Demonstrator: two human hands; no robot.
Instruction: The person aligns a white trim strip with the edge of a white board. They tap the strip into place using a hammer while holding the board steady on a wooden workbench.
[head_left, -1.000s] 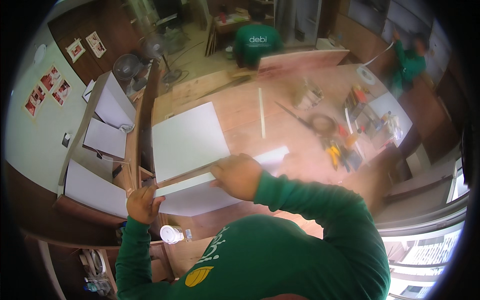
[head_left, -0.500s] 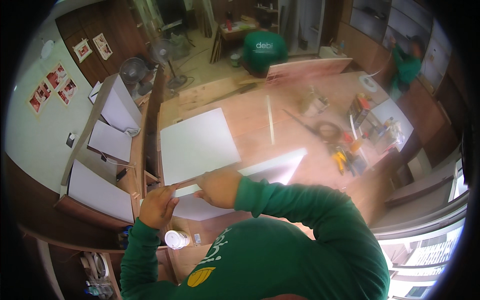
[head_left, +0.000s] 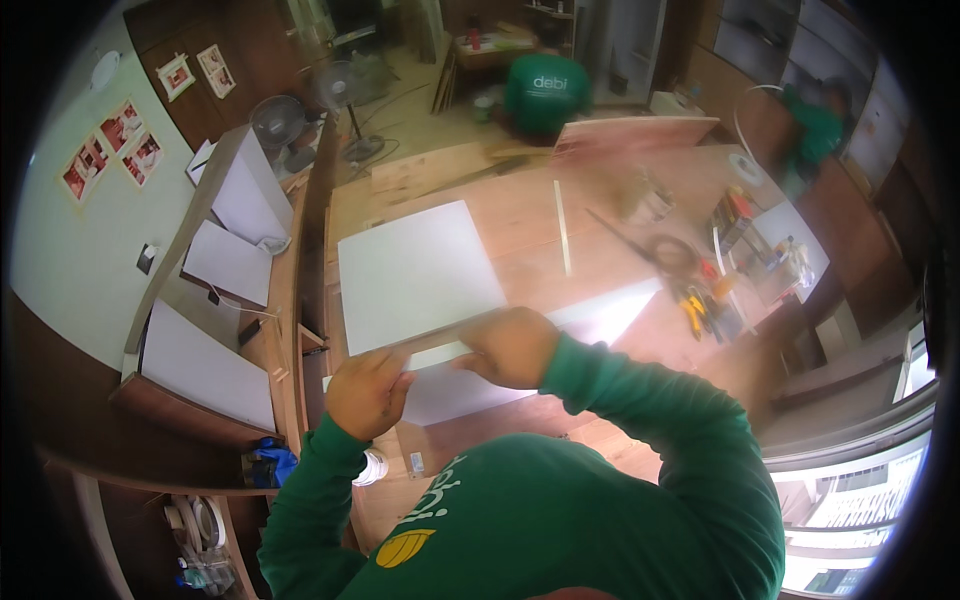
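Observation:
A long white board (head_left: 475, 393) lies near the table's close edge, its narrow white edge facing up between my hands. My left hand (head_left: 368, 393) grips that edge near the board's left end, thumb on the near side and fingers curled over. Farther right, my right hand (head_left: 512, 347) bends over the same edge, thumb and fingers closed on it. Both hands hide parts of the edge; a short stretch shows between them. Just beyond is a larger flat white panel (head_left: 418, 275) on the brown table (head_left: 520, 215). My left sleeve partly covers a white tub (head_left: 371, 468).
Yellow-handled pliers (head_left: 692, 312), a tape roll (head_left: 672, 255) and boxes (head_left: 733, 215) lie at the table's right. A thin strip (head_left: 562, 230) crosses the middle. White-panelled cabinets (head_left: 205, 360) stand left; fans (head_left: 345, 90) behind. Two people (head_left: 548, 95) in green are at the back.
Both hands have shifted right together with the white board, keeping their grip and about the same spacing. The view has moved slightly, and my sleeve now covers more of the tub.

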